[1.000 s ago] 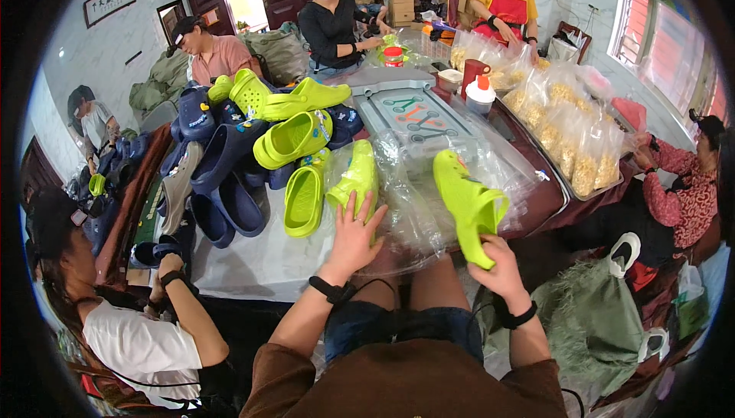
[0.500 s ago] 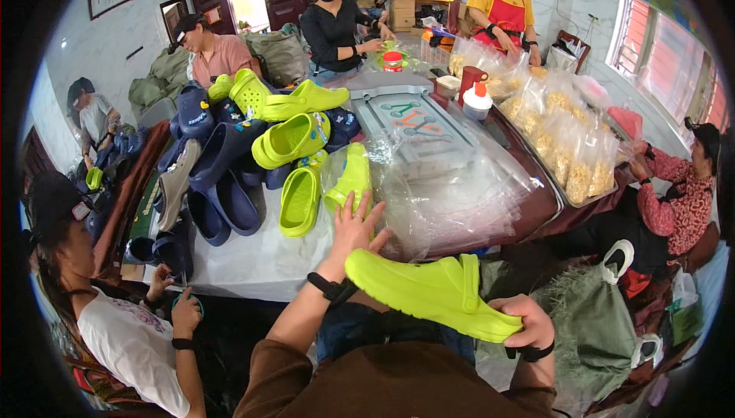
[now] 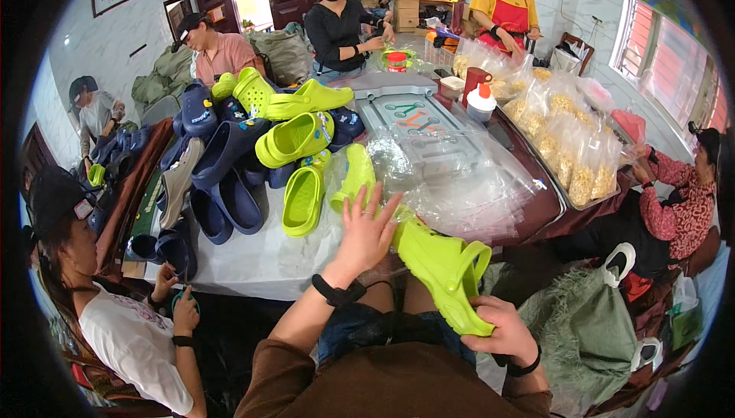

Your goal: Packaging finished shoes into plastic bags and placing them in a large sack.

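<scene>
My right hand grips a lime-green clog by its heel end. The clog is held slantwise in front of me, its toe pointing up and left toward the clear plastic bags on the table. My left hand is beside the toe, fingers spread and nothing in them. Just beyond the left fingertips rests another lime-green clog, in or under clear plastic. To its left lies a single green clog, opening up.
A heap of navy clogs and green ones covers the table's left side. Behind the plastic bags is a grey lid; bagged snacks fill a tray at right. Co-workers sit and stand around, one close on my left. A green sack stands at right.
My right hand has turned the held clog so its toe points away toward the table, with the strap side showing more. My left hand has shifted slightly right and stays spread.
</scene>
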Tool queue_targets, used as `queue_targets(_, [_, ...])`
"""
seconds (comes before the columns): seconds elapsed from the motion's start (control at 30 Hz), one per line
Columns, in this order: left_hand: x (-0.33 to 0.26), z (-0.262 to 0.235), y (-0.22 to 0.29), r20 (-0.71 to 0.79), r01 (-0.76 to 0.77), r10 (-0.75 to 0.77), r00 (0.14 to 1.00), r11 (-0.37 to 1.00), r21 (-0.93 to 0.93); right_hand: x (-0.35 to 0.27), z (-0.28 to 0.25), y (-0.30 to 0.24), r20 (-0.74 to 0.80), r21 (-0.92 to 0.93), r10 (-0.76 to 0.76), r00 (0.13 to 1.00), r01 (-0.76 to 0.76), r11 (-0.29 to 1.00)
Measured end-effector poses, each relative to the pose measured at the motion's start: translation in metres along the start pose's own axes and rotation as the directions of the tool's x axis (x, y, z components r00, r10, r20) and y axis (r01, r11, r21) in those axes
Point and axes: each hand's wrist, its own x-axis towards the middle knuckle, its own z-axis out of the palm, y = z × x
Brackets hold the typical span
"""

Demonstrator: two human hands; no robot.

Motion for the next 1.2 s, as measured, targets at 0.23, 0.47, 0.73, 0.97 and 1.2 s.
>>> queue_targets(0.23, [0.010,-0.018,0.029,-0.014,-0.177,0.177,0.984,0.978,-0.108,0.014,0.018,0.001,-0.093,0.220,0.068,0.993,-0.047,0.974])
queue_targets(0.47, [0.002,-0.008,0.026,-0.015,-0.173,0.172,0.985,0.983,-0.055,0.029,0.047,0.011,-0.166,0.158,0.120,0.979,-0.094,0.983])
queue_targets(0.73, [-0.005,-0.015,0.018,0.034,-0.130,0.137,0.990,0.978,-0.160,0.042,0.064,0.024,-0.053,0.357,-0.023,0.998,0.041,0.933])
queue_targets(0.97, [-0.006,-0.026,0.011,0.008,-0.171,0.175,0.985,0.971,-0.169,0.070,0.094,0.029,-0.053,0.131,0.008,0.999,-0.001,0.991])
queue_targets(1.2, [-0.026,-0.027,0.003,-0.016,-0.183,0.184,0.983,0.957,-0.225,0.108,0.118,0.033,-0.112,0.419,0.205,0.972,-0.141,0.897])
